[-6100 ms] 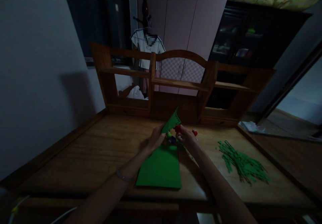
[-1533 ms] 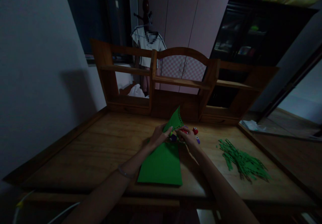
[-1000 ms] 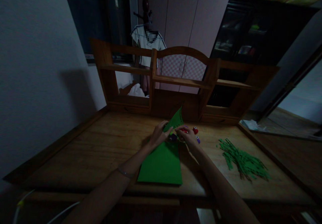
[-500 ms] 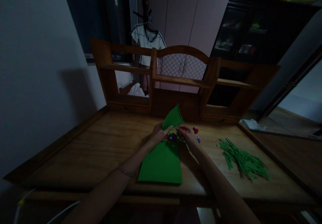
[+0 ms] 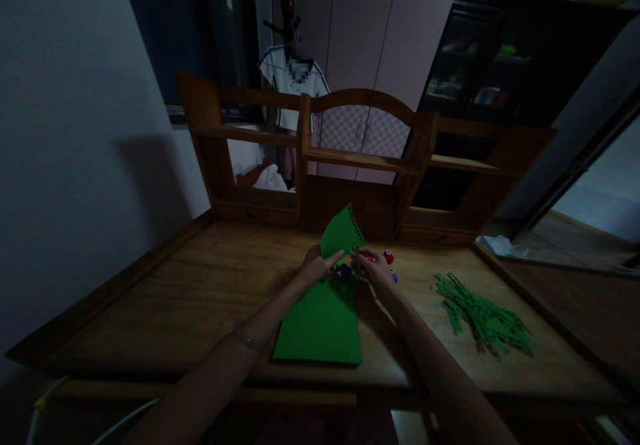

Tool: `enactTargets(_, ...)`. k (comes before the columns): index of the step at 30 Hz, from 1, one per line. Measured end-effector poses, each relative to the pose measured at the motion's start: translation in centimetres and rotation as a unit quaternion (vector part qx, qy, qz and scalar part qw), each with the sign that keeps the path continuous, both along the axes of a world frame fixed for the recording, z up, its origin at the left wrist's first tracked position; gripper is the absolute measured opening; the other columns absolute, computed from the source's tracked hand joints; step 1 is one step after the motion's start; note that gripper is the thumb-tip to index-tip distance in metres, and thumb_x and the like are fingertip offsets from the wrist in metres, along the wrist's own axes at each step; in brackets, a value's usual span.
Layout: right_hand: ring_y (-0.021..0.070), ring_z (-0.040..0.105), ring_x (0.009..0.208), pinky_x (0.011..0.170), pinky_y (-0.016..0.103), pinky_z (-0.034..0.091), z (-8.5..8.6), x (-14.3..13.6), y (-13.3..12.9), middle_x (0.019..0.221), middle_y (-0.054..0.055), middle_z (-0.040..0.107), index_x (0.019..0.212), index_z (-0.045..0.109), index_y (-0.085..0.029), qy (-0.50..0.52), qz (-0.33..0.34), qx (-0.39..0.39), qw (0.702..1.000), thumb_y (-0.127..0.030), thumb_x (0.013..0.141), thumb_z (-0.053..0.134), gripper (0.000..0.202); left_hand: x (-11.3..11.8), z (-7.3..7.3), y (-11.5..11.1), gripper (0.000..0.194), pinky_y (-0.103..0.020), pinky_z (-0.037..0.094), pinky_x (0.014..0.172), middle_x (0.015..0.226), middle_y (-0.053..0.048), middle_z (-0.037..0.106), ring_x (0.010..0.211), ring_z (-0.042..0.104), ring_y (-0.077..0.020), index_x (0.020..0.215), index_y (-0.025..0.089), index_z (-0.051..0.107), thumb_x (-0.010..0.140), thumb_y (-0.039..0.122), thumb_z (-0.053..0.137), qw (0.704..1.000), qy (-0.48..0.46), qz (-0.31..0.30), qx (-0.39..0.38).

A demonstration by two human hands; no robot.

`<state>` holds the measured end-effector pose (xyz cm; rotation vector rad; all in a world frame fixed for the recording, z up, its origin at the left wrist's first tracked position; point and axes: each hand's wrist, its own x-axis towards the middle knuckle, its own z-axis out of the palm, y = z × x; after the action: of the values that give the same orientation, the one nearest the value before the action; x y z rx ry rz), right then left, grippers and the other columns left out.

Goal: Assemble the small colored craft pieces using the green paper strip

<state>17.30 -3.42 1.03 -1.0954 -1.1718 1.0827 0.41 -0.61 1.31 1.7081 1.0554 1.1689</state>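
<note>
A green sheet (image 5: 340,233) with a row of holes along its right edge is raised over the desk. My left hand (image 5: 316,266) is closed on its lower left part, thumb on top. My right hand (image 5: 371,268) pinches the sheet's holed edge at its lower right corner; the fingertips partly hide what they grip. Beneath both hands lies a stack of green sheets (image 5: 320,325), flat on the desk. Small figures, one dark purple (image 5: 343,271) and one red (image 5: 389,256), sit around my hands, some partly covered by them.
A heap of torn green strips (image 5: 483,315) lies on the right of the wooden desk (image 5: 200,291). A wooden shelf unit (image 5: 357,159) stands along the desk's back edge. The wall (image 5: 75,165) borders the left side.
The green sheet's top has tipped slightly to the left and down. Both hands keep nearly the same place and hold.
</note>
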Motion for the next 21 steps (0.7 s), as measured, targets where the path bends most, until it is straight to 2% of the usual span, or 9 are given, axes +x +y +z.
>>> enactTargets(7, 0.0058, 0.036, 0.043, 0.04, 0.019, 0.024, -0.09, 0.05, -0.12, 0.055, -0.005, 0.047, 0.081, 0.059, -0.018, 0.008, 0.012, 0.005, 1.0, -0.043, 0.062, 0.071, 0.033, -0.12, -0.34, 0.23, 0.035, -0.024, 0.046, 0.058, 0.06, -0.003, 0.06, 0.056, 0.057, -0.0143, 0.066, 0.015, 0.061, 0.072, 0.049, 0.058, 0.997, -0.051, -0.048, -0.03)
enactTargets(12, 0.0061, 0.037, 0.043, 0.041, 0.02, 0.025, -0.29, 0.14, 0.02, 0.055, -0.005, 0.048, 0.079, 0.059, -0.019, 0.006, 0.005, -0.004, 1.0, -0.043, 0.06, 0.072, 0.033, -0.12, -0.64, 0.51, 0.039, -0.024, 0.045, 0.058, 0.057, -0.003, 0.059, 0.057, 0.058, -0.0151, 0.061, 0.014, 0.059, 0.072, 0.051, 0.057, 0.998, -0.042, -0.041, -0.027)
enactTargets(18, 0.0065, 0.038, 0.044, 0.041, 0.02, 0.025, -0.51, 0.28, 0.18, 0.055, -0.005, 0.048, 0.078, 0.058, -0.019, 0.007, 0.01, -0.01, 1.0, -0.044, 0.059, 0.073, 0.036, 0.02, -0.52, 0.45, 0.036, -0.024, 0.046, 0.065, 0.07, -0.005, 0.065, 0.066, 0.06, -0.0159, 0.074, 0.013, 0.066, 0.071, 0.049, 0.059, 0.997, -0.067, -0.042, -0.006)
enactTargets(21, 0.006, 0.038, 0.044, 0.041, 0.019, 0.025, -0.6, 0.31, 0.29, 0.057, -0.005, 0.049, 0.079, 0.057, -0.018, 0.015, 0.02, -0.012, 1.0, -0.043, 0.06, 0.073, 0.035, 0.03, -0.63, 0.47, 0.039, -0.024, 0.046, 0.063, 0.071, -0.005, 0.065, 0.066, 0.06, -0.0164, 0.078, 0.012, 0.066, 0.07, 0.05, 0.06, 0.996, -0.073, -0.041, -0.011)
